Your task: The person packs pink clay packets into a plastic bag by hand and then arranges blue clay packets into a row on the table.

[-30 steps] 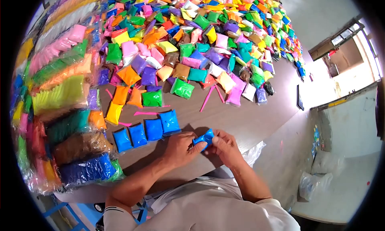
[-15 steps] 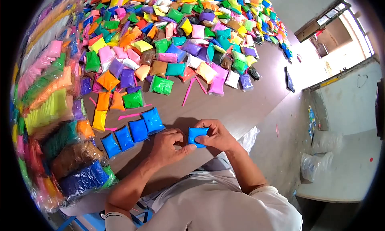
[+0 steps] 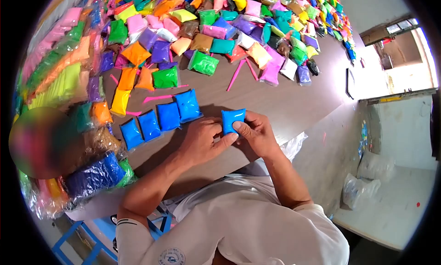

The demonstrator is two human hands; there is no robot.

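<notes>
A small light-blue packet [image 3: 233,119] is pinched in my right hand [image 3: 258,132], with the thumb across its front. My left hand [image 3: 202,138] is beside it, its thumb tip at the packet's lower edge and its fingers curled; whether it grips the packet cannot be told. To the left of my hands, four blue packets lie side by side in a slanting row on the brown table [image 3: 206,94]: the leftmost [image 3: 131,133], the second [image 3: 149,125], the third [image 3: 168,116] and the rightmost [image 3: 187,105].
A large pile of coloured packets [image 3: 202,43] covers the table's far side. Clear bags of packets [image 3: 94,176] line the left. Pink strips [image 3: 158,98] lie behind the blue row. A dark flat device [image 3: 350,83] is near the right edge. Plastic bags [image 3: 360,190] stand farther right.
The view has shifted, so the table and pile appear higher. My left thumb has come to the lower edge of the packet, which stays in my right hand.
</notes>
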